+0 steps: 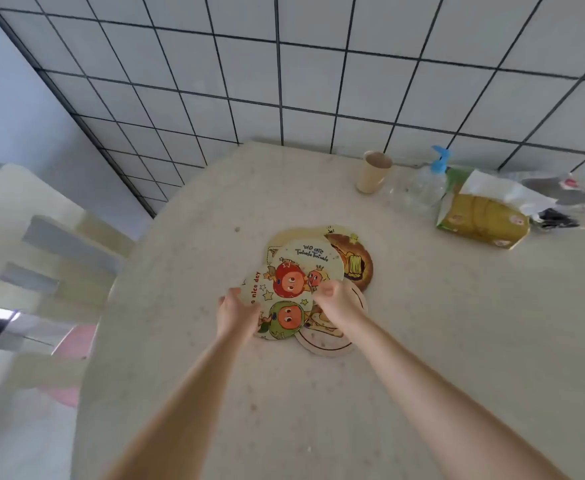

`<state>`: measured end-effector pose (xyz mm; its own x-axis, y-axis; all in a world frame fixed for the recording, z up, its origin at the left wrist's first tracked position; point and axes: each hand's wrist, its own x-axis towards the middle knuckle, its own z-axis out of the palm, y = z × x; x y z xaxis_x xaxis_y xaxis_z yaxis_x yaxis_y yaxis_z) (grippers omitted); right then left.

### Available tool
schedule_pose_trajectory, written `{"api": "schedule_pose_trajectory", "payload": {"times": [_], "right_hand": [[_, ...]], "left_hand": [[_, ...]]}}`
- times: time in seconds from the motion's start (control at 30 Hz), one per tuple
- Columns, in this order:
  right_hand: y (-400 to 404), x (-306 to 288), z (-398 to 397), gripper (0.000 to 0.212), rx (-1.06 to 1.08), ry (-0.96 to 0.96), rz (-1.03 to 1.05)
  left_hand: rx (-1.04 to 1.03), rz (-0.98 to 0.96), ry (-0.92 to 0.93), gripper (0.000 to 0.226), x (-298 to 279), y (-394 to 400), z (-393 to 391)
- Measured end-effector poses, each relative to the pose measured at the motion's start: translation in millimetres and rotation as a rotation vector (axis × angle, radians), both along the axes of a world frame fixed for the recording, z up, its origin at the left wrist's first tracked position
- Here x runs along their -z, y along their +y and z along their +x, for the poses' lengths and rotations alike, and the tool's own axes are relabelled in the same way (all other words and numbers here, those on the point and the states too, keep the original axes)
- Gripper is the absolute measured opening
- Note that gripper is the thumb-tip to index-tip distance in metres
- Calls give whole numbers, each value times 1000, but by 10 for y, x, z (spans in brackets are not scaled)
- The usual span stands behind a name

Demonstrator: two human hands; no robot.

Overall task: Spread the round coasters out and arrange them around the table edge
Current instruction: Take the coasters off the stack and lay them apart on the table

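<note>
The left hand (236,311) lies on the left rim of the nearest round cartoon-printed coaster with a green fruit face (277,315), fingers curled at its edge; whether it pinches the coaster or only presses on it cannot be told. The right hand (336,299) is loosely clenched, its knuckles over the right side of the same overlapping pile, and what it grips, if anything, is hidden.

Between the two hands and just beyond them sits the cream round coaster with red and orange fruit characters (301,268), overlapping the green-faced one. Under the right hand a pale round coaster with a brown ring (329,344) pokes out towards the person. Beyond the right hand lies a dark brown round coaster (356,261), partly covered. The whole pile is bunched together in the middle of the speckled beige table (214,393), well apart from its edges.

Far beyond the right hand, by the tiled wall, stand a beige plastic cup (374,173), a clear bottle with a blue pump top (429,181) and a yellow-green tissue pack (481,216).
</note>
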<state>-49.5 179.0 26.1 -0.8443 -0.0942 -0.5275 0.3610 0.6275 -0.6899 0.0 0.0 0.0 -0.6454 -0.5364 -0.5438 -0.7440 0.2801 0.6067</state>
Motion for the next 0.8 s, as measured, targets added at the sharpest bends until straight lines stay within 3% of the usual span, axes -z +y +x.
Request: {"api": "schedule_pose_trajectory", "payload": {"times": [0.17,0.33,0.4,0.5,0.63,0.8], "right_hand": [[-175,135,-177,38,51,-81,-15],[-256,160,-264,36,-17,-55,26],[-261,167,-254,34,-81,-29,54],[-212,178,-285,20,-55,-34,8],[-43,154,-400,22,162,-45,-38],[161,223,-416,18,306,-59,43]], "left_hand": [[-248,83,0,59,82,-18,-173],[-399,238,-5,19,67,-115,-264],[-409,314,19,16,36,-134,-298],[-377,352,88,17,-36,-115,-420],[-211,323,186,17,-100,-40,-658],[45,185,148,22,-2,99,-852]]}}
